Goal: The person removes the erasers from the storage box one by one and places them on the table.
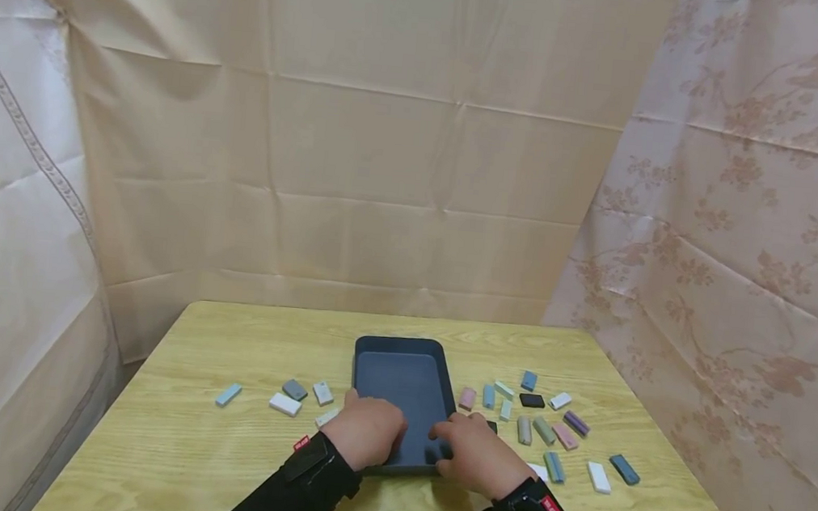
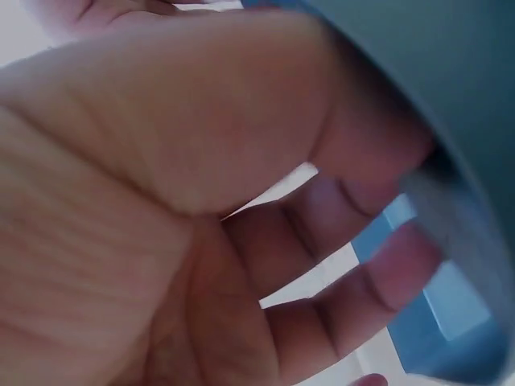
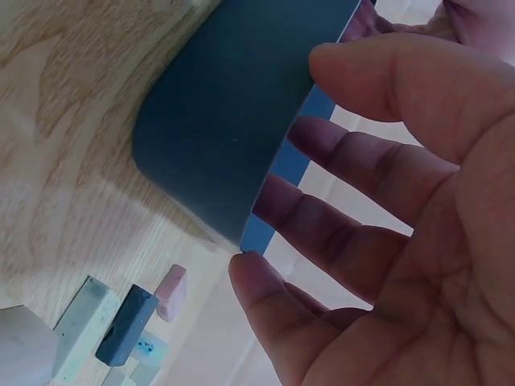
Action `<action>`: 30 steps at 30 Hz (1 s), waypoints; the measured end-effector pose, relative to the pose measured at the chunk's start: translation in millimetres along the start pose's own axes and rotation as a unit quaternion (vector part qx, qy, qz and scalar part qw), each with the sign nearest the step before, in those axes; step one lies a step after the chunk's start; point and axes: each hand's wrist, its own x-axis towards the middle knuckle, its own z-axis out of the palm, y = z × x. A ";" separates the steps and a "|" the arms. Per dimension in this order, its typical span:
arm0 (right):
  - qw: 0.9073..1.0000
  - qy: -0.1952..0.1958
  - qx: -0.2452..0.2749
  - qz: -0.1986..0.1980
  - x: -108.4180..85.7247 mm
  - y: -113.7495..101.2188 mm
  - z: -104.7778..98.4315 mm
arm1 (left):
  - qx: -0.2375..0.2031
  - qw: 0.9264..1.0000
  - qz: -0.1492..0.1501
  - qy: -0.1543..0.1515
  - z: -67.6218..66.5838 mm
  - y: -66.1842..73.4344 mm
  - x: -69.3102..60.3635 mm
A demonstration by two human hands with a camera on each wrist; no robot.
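Note:
Over the near left part of a dark blue tray (image 1: 398,376) is my left hand (image 1: 368,429), fingers curled downward. The left wrist view shows its thumb and fingers (image 2: 406,265) reaching past the tray wall (image 2: 483,121). They pinch what looks like a greyish block (image 2: 459,229), blurred and partly hidden. My right hand (image 1: 475,454) is at the tray's near right corner, thumb and fingers spread and loosely bent. In the right wrist view its fingertips lie along the tray rim, with no block between them.
Several small domino-like blocks in white, blue, green, pink, purple and black lie right of the tray, among them a black block (image 1: 532,400) and a purple block (image 1: 576,423). Left of it are a grey block (image 1: 295,390), white blocks (image 1: 285,404) and a light blue block (image 1: 228,395).

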 end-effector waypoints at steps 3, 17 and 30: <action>1.000 0.000 -0.001 -0.004 0.3 0.4 0.8 | -0.011 0.999 0.037 0.020 0.9 0.3 0.1; 1.000 0.004 0.006 -0.011 -2.7 0.2 1.0 | -0.079 0.986 -0.009 0.143 -42.3 -60.0 -16.0; 1.000 0.007 0.014 -0.022 -0.6 -0.1 0.0 | -0.086 0.982 -0.154 0.073 -19.4 -246.7 -41.5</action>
